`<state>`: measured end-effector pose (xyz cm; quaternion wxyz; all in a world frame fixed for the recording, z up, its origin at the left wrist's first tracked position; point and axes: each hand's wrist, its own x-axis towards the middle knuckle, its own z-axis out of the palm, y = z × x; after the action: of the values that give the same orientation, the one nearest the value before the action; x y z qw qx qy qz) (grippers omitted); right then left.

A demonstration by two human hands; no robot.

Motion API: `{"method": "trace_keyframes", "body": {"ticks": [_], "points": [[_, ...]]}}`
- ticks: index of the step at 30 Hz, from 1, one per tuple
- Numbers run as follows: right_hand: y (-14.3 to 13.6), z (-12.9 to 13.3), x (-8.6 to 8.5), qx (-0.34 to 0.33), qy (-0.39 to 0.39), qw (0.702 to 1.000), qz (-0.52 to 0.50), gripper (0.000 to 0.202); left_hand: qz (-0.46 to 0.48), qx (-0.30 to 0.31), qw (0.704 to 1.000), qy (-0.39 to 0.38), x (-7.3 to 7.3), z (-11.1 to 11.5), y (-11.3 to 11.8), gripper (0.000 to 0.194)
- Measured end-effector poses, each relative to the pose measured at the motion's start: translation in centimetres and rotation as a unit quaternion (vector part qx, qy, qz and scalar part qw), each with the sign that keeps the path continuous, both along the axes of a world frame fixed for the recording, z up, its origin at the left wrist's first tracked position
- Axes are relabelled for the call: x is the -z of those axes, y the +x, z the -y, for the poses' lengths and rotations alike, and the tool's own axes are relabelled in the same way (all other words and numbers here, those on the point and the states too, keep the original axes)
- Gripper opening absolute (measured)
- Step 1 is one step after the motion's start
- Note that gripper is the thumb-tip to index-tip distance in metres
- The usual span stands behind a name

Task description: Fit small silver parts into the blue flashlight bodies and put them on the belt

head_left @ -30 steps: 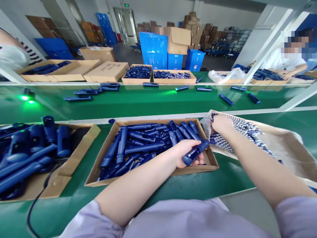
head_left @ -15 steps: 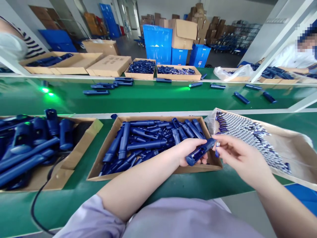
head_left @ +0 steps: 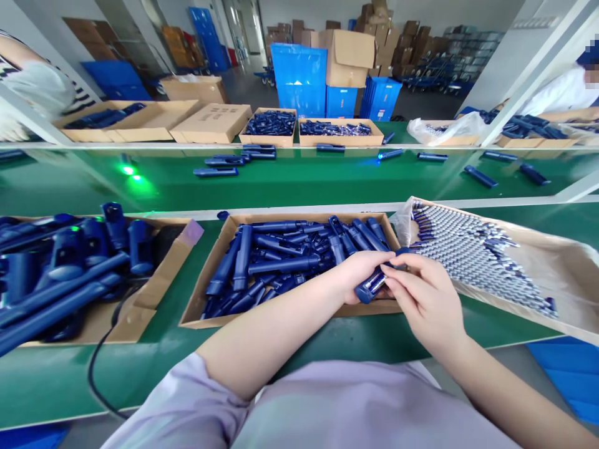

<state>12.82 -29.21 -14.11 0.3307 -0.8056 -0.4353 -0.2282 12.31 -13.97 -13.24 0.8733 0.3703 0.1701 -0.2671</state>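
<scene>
My left hand [head_left: 356, 273] is closed around a blue plastic casing [head_left: 365, 292], held above the front edge of a cardboard box [head_left: 281, 320] full of similar casings. The casing is tilted, its open slot facing up, with a shiny battery visible inside. At that slot my right hand [head_left: 428, 296] pinches with thumb and fingers; what it grips is mostly covered, though it looks like a battery. Right of my hands, a plastic-lined carton [head_left: 580, 249] holds rows of batteries [head_left: 482, 262].
To the left, another carton [head_left: 156, 312] holds larger blue housings, with a black cable [head_left: 91, 368] hanging from it. Behind a white rail, blue units lie on a green belt [head_left: 290, 184], one glowing green [head_left: 127, 168]. Cartons line the far shelf. Co-workers' arms show at both sides.
My right hand has moved left, bringing the battery from beside the casing onto its slot. Units on the belt have shifted right in view; one light turned from green to blue.
</scene>
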Motion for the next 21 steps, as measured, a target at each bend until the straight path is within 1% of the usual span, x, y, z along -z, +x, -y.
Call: {"method": "trace_keyframes", "body": {"ticks": [2,4,6,8,10,11,12,13,14,16,17,19,21], "points": [[0.2,0.3,0.2,-0.003,-0.046,0.994,0.099,0.025,-0.006,-0.024,1.000,-0.004,0.0,0.1,0.0,0.026],[0.5,0.6,0.1,-0.015,-0.081,0.984,0.156,0.029,-0.001,-0.051,0.999,0.004,-0.2,0.2,-0.1,0.024],[0.8,0.9,-0.2,-0.039,-0.100,0.977,0.186,0.031,0.014,-0.062,0.998,0.018,-0.5,0.2,-0.1,0.024],[1.3,1.0,-0.7,-0.060,-0.097,0.976,0.183,0.034,0.032,-0.084,0.995,0.044,-0.9,-0.2,0.1,0.027],[1.9,0.8,-1.0,-0.030,-0.062,0.989,0.130,0.035,0.053,-0.136,0.986,0.079,-1.4,-1.1,0.3,0.031],[2.2,0.5,-1.0,-0.006,-0.050,0.995,0.081,0.031,0.065,-0.168,0.979,0.098,-1.7,-1.7,0.5,0.031],[2.4,0.1,-0.9,0.012,-0.055,0.998,0.019,0.025,0.077,-0.194,0.971,0.117,-1.9,-2.3,0.7,0.031],[2.4,-0.5,-0.8,0.016,-0.083,0.995,-0.050,0.020,0.086,-0.213,0.964,0.134,-2.1,-2.9,0.8,0.030],[2.4,-1.2,-0.6,0.005,-0.132,0.984,-0.115,0.017,0.089,-0.223,0.959,0.148,-2.2,-3.4,0.9,0.029],[1.9,-2.7,-0.1,-0.023,-0.242,0.947,-0.209,0.017,0.088,-0.223,0.956,0.171,-2.5,-4.2,1.0,0.025],[1.6,-3.4,0.0,-0.023,-0.283,0.930,-0.233,0.017,0.086,-0.216,0.956,0.180,-2.6,-4.4,1.1,0.021],[1.0,-4.7,0.1,-0.012,-0.335,0.908,-0.252,0.020,0.092,-0.208,0.955,0.189,-2.7,-4.7,1.1,0.011],[0.9,-5.4,-0.1,-0.030,-0.374,0.886,-0.274,0.026,0.114,-0.210,0.954,0.180,-2.7,-4.7,1.1,0.010]]}}
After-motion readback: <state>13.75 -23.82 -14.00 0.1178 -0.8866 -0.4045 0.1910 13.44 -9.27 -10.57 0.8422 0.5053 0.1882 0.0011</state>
